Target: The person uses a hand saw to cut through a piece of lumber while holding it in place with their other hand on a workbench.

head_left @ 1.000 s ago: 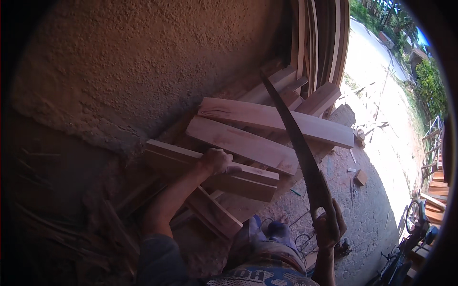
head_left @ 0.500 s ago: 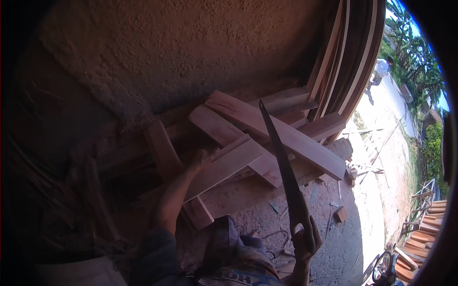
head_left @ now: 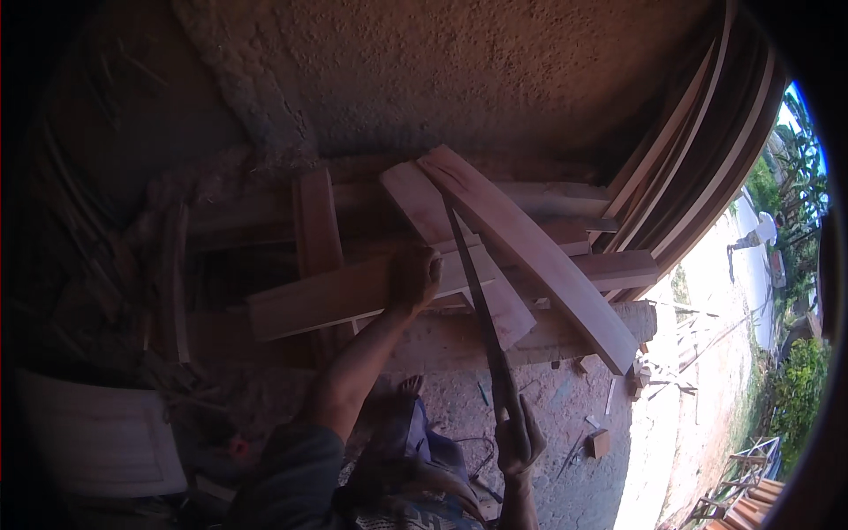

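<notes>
My right hand [head_left: 519, 439] is closed round the handle of a handsaw [head_left: 481, 305], whose long dark blade points away from me. The blade passes over the right end of a short wooden plank [head_left: 322, 296]; I cannot tell whether its teeth touch the wood. On top of that plank, left of the blade, my left hand [head_left: 413, 281] is closed over the board, its fingertips partly hidden in shadow. Beyond the saw, a long pale board [head_left: 539, 261] slants down to the right. Another board [head_left: 424, 208] lies under the blade's far part.
The planks rest across a thick timber beam [head_left: 587, 331] and a crosswise piece [head_left: 316, 216]. Tall boards [head_left: 685, 168] lean at the right by a rough wall [head_left: 459, 79]. A small wood block [head_left: 598, 443] lies on the floor. A pale panel [head_left: 106, 437] stands at the lower left.
My left hand has moved right along the short plank, closer to its end. The saw has swung left and now lies across that plank's right end. The whole view has shifted.
</notes>
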A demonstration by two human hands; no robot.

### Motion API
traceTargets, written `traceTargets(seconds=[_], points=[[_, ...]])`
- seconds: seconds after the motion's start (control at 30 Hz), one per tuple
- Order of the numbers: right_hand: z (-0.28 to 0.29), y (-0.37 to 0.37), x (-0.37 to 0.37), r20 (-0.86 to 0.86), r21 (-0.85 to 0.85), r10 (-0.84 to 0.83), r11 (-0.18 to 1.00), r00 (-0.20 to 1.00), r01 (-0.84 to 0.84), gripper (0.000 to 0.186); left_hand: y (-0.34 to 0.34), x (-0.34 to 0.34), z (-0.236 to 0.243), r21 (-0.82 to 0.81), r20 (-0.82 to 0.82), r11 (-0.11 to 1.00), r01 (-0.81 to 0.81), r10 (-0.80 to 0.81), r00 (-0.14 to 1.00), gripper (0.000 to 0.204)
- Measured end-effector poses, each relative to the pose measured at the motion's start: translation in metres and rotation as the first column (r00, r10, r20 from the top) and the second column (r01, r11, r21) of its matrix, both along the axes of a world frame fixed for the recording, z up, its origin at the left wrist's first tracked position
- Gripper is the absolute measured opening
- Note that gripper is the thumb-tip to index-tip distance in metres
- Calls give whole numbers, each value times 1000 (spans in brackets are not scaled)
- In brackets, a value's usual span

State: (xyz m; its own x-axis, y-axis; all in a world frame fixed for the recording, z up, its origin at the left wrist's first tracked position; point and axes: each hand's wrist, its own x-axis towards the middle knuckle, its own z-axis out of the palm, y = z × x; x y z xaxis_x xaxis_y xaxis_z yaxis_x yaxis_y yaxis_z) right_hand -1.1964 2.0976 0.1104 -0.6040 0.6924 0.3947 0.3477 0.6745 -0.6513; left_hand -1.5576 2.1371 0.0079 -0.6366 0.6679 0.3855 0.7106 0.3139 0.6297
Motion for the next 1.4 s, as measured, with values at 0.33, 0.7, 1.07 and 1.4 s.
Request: traceTargets(seconds=[0.33,0.7,1.07,1.4], points=[[-15,5,1,-13,102,67,993,998,-66,48,14,8,2,-32,-197,981,-190,181,964,18],[-34,14,19,-13,17,132,991,991,-132,44,24,-7,-12,10,-21,971,-240,240,971,20],[-55,8,20,-136,-162,93,980,986,-115,47,30,-8,-19,-112,-97,943,-313,303,948,21],[-56,7,20,-107,-119,83,988,991,-96,44,30,-9,-17,-155,-98,935,-319,307,947,25]])
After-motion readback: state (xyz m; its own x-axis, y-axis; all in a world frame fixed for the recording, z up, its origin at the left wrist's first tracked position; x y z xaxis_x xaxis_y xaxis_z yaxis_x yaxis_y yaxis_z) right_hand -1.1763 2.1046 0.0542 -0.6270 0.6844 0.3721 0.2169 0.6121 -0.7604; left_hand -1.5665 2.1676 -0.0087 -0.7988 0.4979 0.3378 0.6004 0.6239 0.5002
